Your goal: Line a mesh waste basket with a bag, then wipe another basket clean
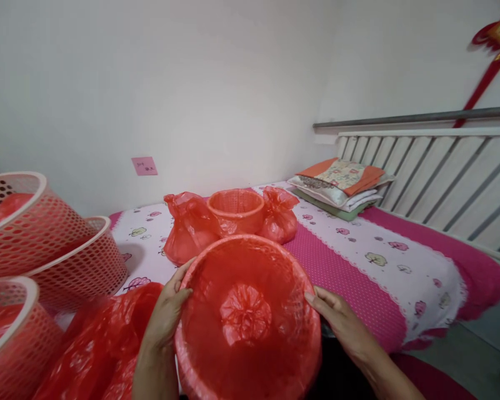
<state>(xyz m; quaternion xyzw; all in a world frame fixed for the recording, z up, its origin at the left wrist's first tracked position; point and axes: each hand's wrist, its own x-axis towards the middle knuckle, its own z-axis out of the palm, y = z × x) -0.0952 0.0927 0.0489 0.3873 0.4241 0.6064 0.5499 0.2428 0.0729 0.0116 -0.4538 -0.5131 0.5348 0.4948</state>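
A round basket lined with a red plastic bag (248, 319) sits in front of me, its mouth tilted toward the camera. My left hand (166, 311) grips its left rim, fingers curled over the edge. My right hand (337, 319) lies along its right side, fingers stretched and pressed against the bag. The bag's knotted bottom shows inside the basket.
Three mesh baskets (33, 222) are stacked at the left, with loose red bags (104, 344) below. On the pink bed (358, 261) stand another lined basket (236, 210) and two tied red bags (189, 228). Folded bedding (341, 186) lies by the slatted headboard (441, 172).
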